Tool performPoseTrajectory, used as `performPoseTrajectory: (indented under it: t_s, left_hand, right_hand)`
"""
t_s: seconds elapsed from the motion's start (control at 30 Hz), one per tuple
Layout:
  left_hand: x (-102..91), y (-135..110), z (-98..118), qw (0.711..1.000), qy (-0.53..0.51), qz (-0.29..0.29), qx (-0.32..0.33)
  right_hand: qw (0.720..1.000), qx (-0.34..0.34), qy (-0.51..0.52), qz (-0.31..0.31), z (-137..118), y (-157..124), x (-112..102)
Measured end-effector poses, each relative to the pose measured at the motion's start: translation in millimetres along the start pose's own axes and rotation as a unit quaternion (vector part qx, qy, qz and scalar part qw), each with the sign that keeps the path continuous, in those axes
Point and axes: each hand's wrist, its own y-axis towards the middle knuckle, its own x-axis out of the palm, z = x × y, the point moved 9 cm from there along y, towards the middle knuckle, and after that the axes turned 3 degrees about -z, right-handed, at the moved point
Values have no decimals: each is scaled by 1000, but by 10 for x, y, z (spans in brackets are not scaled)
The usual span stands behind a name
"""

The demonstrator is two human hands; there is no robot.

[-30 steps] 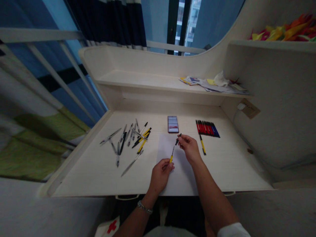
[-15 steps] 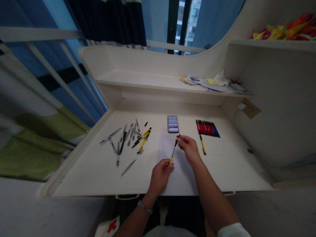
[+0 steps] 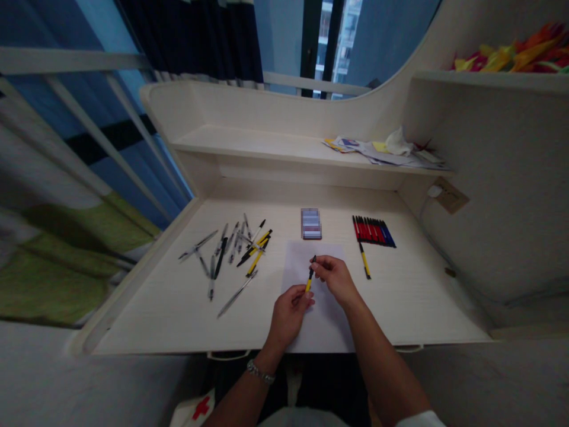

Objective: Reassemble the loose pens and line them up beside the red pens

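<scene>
My left hand [image 3: 290, 311] is closed on the yellow barrel [image 3: 308, 286] of a pen. Above it, my right hand [image 3: 335, 277] pinches the pen's black front part [image 3: 312, 268], which now sits at or very near the barrel's upper end. Whether the two parts touch, I cannot tell. Both hands are over a white sheet of paper [image 3: 326, 329]. To the right lies a yellow and black pen [image 3: 365, 261], just below a tidy row of red and blue pens [image 3: 372, 231] with black ends.
Loose clear, black and yellow pens [image 3: 221, 258] are scattered on the left of the desk [image 3: 169, 320]. A phone [image 3: 311, 224] lies beyond the paper. Papers [image 3: 377, 151] rest on the shelf behind, and a plug with a cable [image 3: 434, 191] is at the right wall.
My right hand has moved down and slightly left, bringing the black part to the yellow barrel. The thin refill that showed between them is now hidden. My left hand has hardly moved.
</scene>
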Motion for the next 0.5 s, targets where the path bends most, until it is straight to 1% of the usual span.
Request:
performPoseTrajectory:
  t_s: [0.1, 0.27, 0.5]
  left_hand:
    - [0, -1, -18, 1000, -2, -2, -15]
    - [58, -7, -12, 999, -6, -32, -21]
    - [137, -30, 3, 992, -78, -67, -72]
  right_hand:
    - [1000, 10, 8, -1, 42, -31, -18]
    - [999, 13, 43, -12, 52, -60, -31]
    - [998, 14, 47, -27, 72, -95, -5]
